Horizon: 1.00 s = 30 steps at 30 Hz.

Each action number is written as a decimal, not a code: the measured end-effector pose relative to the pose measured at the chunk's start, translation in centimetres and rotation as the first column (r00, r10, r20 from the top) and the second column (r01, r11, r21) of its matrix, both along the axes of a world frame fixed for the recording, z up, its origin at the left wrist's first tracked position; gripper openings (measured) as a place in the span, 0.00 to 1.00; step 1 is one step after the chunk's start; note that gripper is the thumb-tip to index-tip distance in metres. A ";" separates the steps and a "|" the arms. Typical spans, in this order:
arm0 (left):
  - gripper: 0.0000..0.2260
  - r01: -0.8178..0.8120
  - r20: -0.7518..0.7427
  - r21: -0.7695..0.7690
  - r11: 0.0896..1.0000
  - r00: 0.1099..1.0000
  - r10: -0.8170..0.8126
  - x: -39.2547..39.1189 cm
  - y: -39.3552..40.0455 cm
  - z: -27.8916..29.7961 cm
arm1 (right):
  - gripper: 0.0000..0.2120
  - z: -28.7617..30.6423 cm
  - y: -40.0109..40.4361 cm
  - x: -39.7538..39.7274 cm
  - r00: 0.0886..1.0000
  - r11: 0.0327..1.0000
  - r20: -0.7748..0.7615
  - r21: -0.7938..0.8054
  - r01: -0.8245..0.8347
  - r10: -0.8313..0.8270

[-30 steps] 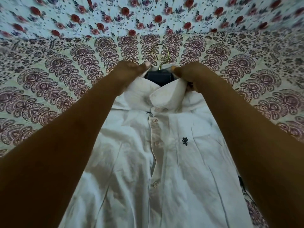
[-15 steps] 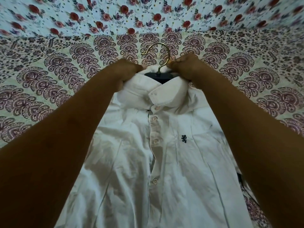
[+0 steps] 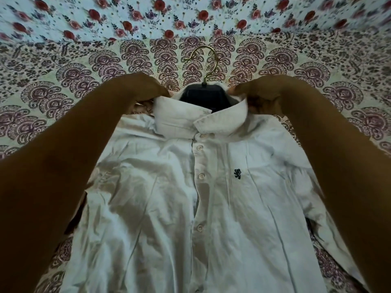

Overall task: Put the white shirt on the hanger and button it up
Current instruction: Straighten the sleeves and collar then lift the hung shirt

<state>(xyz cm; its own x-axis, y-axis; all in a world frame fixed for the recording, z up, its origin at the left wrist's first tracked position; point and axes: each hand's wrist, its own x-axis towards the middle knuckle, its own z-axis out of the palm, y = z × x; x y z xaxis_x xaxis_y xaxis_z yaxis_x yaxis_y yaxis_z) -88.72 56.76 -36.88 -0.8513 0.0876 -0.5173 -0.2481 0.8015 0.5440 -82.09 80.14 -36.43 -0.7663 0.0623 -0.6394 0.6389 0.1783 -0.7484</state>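
The white shirt is thin woven cloth, matt and creased, with a stiffer, smoother collar. Its buttons look like pale, slightly glossy plastic, and a small dark emblem appears stitched in thread. The hanger has a dark, matt body, material unclear, and a shiny brass-coloured metal hook. The bed sheet underneath is printed cloth, matt and soft-looking.
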 end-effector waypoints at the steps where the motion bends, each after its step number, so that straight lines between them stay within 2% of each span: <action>1: 0.11 0.008 -0.013 -0.009 1.000 1.000 -0.008 0.3 0.0 0.2 | 0.04 0.1 -0.1 0.5 1.000 0.998 -0.003 0.057 0.021 -0.020; 3: 0.11 -0.034 -0.034 0.008 0.999 0.999 0.034 0.8 0.0 0.6 | 0.05 0.3 -0.7 1.1 0.996 0.994 -0.016 0.072 0.086 -0.085; 6: 0.03 -0.119 -0.011 0.134 0.984 0.993 0.121 2.4 0.7 1.0 | 0.08 -0.1 -1.7 2.0 0.981 0.980 0.016 0.044 0.193 -0.194; 9: 0.07 -0.227 0.035 0.210 0.951 0.974 0.225 3.3 0.5 0.3 | 0.09 -0.2 -2.4 2.9 0.963 0.961 0.018 0.071 0.269 -0.271; 13: 0.09 -0.364 0.029 0.308 0.879 0.927 0.373 4.2 -0.2 -0.1 | 0.11 0.1 -2.1 3.7 0.983 0.969 0.026 0.174 0.175 -0.183; 16: 0.09 -0.475 0.173 0.376 0.796 0.880 0.443 5.2 -0.4 -0.2 | 0.11 0.5 -1.8 3.5 0.983 0.972 0.014 0.153 0.178 -0.182; 19: 0.09 -0.620 0.401 0.481 0.620 0.784 0.474 5.6 -0.4 -0.3 | 0.07 0.0 -1.6 3.3 0.936 0.936 -0.028 0.020 0.352 -0.352; 21: 0.09 -0.673 0.471 0.519 0.526 0.739 0.481 5.7 -0.4 -0.7 | 0.08 -0.9 -1.7 3.6 0.897 0.891 0.004 -0.115 0.439 -0.441; 23: 0.09 -0.647 0.429 0.526 0.552 0.763 0.484 6.0 -0.3 -1.0 | 0.09 -1.8 -2.0 4.3 0.867 0.840 0.043 -0.229 0.492 -0.496; 25: 0.08 -0.565 0.305 0.496 0.660 0.824 0.477 6.4 -0.4 -1.4 | 0.09 -2.3 -2.5 4.8 0.862 0.819 0.073 -0.282 0.500 -0.501; 28: 0.08 -0.420 0.106 0.322 0.849 0.907 0.408 7.0 -0.3 -1.6 | 0.07 -2.7 -3.3 5.0 0.874 0.854 0.063 -0.190 0.484 -0.481; 30: 0.09 -0.375 0.076 0.237 0.896 0.927 0.368 7.3 -0.1 -1.6 | 0.03 -2.9 -3.8 5.0 0.887 0.884 -0.002 -0.080 0.460 -0.461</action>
<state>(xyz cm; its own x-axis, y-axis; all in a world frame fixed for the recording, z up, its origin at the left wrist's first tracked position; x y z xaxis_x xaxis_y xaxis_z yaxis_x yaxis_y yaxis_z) -81.45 56.63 -38.48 -0.8315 -0.1058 -0.5453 -0.5204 0.4918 0.6981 -77.04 76.34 -39.35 -0.6761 0.3640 -0.6406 0.6196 -0.1894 -0.7617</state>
